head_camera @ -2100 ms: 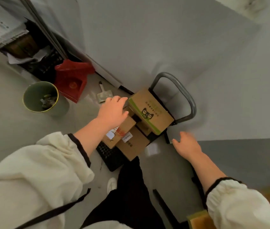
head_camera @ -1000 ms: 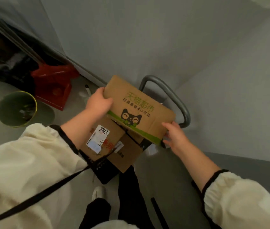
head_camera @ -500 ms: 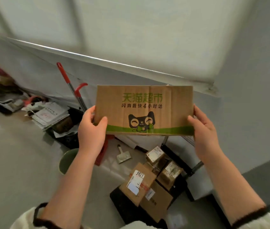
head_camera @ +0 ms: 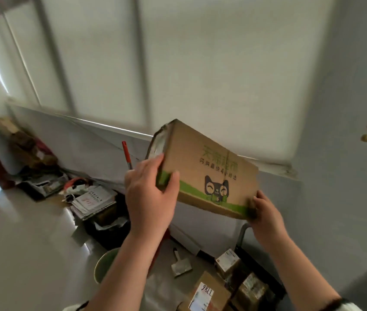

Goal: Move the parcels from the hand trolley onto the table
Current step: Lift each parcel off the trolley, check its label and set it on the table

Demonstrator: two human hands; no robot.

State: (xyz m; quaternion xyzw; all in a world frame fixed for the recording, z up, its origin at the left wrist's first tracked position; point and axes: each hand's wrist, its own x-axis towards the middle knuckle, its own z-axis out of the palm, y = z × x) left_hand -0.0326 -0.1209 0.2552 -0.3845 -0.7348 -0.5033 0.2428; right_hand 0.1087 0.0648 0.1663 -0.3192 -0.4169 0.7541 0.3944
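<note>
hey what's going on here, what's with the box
A person holds a cardboard parcel with a cat logo up in the air with both hands. The left hand grips its left end and the right hand grips its lower right corner. It is tilted, with the left end higher. Below, a parcel with a white label and two smaller taped parcels lie on the hand trolley. No table shows in this view.
</note>
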